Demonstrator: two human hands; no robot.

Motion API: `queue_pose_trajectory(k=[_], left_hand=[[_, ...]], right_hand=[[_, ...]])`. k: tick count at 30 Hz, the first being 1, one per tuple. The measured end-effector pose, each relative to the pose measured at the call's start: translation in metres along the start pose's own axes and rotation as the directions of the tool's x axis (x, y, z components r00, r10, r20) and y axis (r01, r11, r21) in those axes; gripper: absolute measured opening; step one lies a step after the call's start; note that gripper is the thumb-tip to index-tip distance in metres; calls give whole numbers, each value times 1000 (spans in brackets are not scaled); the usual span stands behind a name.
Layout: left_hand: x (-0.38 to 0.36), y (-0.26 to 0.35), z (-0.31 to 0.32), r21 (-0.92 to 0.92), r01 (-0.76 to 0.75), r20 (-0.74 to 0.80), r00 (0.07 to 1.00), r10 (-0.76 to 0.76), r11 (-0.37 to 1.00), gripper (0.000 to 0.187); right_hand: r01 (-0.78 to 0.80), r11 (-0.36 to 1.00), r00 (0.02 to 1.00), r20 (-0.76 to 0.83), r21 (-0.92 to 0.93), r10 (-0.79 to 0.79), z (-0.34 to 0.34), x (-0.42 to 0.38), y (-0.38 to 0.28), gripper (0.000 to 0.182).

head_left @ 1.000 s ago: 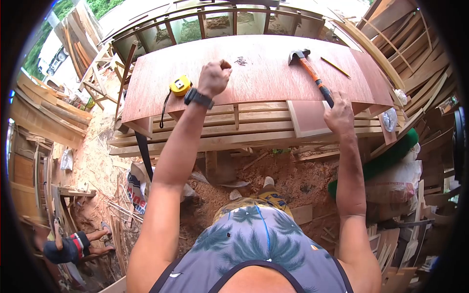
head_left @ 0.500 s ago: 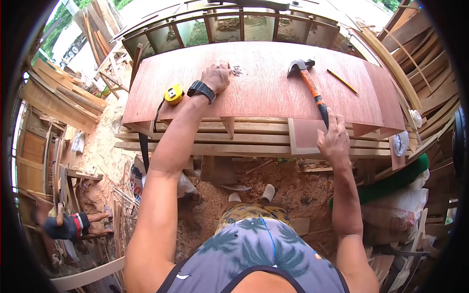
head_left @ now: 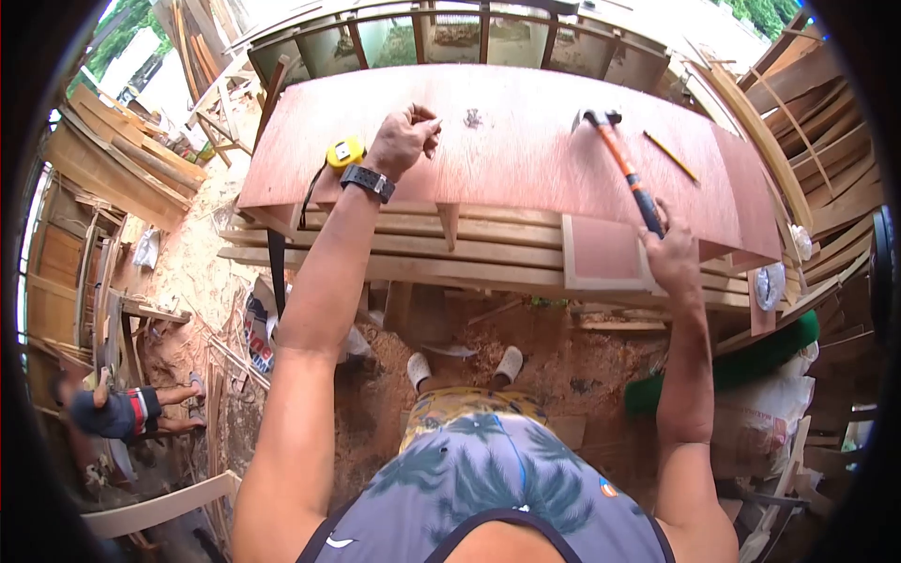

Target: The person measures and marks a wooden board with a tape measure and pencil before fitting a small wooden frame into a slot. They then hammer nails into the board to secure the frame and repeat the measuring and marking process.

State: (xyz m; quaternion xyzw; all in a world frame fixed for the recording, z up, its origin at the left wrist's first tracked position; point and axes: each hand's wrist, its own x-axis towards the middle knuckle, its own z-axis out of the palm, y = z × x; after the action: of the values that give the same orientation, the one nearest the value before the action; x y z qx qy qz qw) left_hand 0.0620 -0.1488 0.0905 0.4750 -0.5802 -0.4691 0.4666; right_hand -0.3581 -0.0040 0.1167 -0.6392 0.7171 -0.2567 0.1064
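Observation:
My left hand [head_left: 404, 141], with a dark watch at its wrist, is over the reddish plywood panel [head_left: 526, 178], its fingers pinched together on something too small to make out. To its right a small pile of nails [head_left: 473, 118] lies on the panel. A yellow tape measure [head_left: 345, 152] rests just left of the hand. My right hand [head_left: 673, 249] is closed on the dark handle end of the orange and black hammer [head_left: 618, 150], whose head is near the panel's surface. Right of the hammer lies a yellow pencil [head_left: 671, 157].
Light wooden boards [head_left: 394, 261] are stacked under the panel. A framed wooden piece [head_left: 450, 42] stands behind it. Another person [head_left: 117, 411] sits at the lower left. Timber [head_left: 831, 141] leans at the right, above a green roll [head_left: 741, 366] and a white sack [head_left: 765, 403].
My left hand has come away from the nail pile, leftward, fingers pinched. My right hand still holds the hammer, slightly further right in view. The camera view has shifted a little.

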Motion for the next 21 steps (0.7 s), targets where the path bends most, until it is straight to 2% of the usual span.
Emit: queue_pose_trajectory(k=[1,2,4,5,6,7,8,10,12,13,14,16,17,19,21], left_hand=[[-13,6,2,-109,18,-19,1000,-20,994,18],[-21,5,-4,-149,-2,33,999,7,989,24],[-39,5,-12,-174,-73,78,993,88,982,25],[-51,10,-16,-1,-55,65,996,55,998,21],[-62,9,-15,-6,-50,80,996,50,999,21],[-71,9,-15,49,-108,65,992,105,993,19],[-76,8,-16,105,-168,48,985,164,980,17],[-84,0,-19,132,-221,76,974,213,966,17],[-87,1,-13,82,-162,78,985,156,983,16],[-88,3,-9,51,-99,91,991,94,994,17],[-93,6,-5,107,-83,93,993,73,991,17],[-91,0,-4,161,-87,142,988,64,983,15],[-90,-7,-2,161,-80,148,987,56,984,15],[-87,-16,2,288,-314,171,946,274,904,12],[-85,-21,2,356,-339,190,939,288,871,12]], right_hand=[[-8,979,999,41,205,0,-1,-7,0,50],[-31,915,997,75,401,1,-2,-18,0,45],[-87,898,995,89,431,53,-7,-52,-16,45],[-63,824,998,62,563,34,-5,-71,-21,46],[-32,730,999,29,683,17,-2,-89,-26,48],[-43,684,999,23,728,39,7,-105,-34,48],[-115,656,993,108,746,51,8,-117,-45,43],[-128,596,992,110,793,66,17,-133,-75,37],[-175,601,983,174,780,60,29,-149,-93,32],[-255,586,960,275,769,58,26,-153,-102,30],[-275,583,956,284,764,79,26,-159,-109,30],[-364,517,912,409,775,28,27,-162,-120,29],[-343,567,915,403,749,22,28,-164,-125,30],[-338,608,911,412,719,19,29,-167,-130,31],[-329,645,908,419,689,16,32,-168,-134,31]])
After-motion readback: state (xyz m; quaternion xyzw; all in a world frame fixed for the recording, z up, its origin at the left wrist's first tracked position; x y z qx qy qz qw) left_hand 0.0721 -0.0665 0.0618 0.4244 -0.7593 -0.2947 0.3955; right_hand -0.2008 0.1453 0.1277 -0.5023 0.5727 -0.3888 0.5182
